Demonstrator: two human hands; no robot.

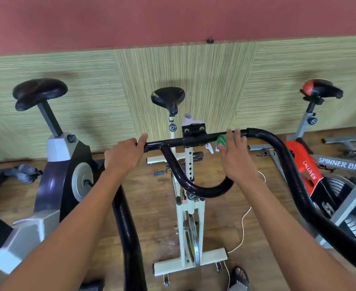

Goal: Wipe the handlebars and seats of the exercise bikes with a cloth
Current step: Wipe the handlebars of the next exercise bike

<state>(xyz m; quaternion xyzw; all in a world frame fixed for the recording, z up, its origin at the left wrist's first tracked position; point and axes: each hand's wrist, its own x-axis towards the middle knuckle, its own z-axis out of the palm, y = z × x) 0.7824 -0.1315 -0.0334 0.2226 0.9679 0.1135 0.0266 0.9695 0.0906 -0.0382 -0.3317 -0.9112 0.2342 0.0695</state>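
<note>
A white exercise bike (188, 215) stands right in front of me, with black curved handlebars (172, 141) and a black seat (168, 97) beyond them. My left hand (122, 154) grips the crossbar left of the centre clamp, fingers curled over it. My right hand (235, 158) lies on the crossbar right of the clamp. Its thumb pinches a green striped cloth (221, 140) against the bar while its fingers stretch over the top. Most of the cloth is hidden under the palm.
A grey and black bike (53, 164) with a black seat (39, 91) stands to the left. A red and grey spinner bike (305, 162) with a red-black seat (319, 89) stands to the right. A white cord (243, 223) lies on the wooden floor. My sandalled foot (239, 276) is near the base.
</note>
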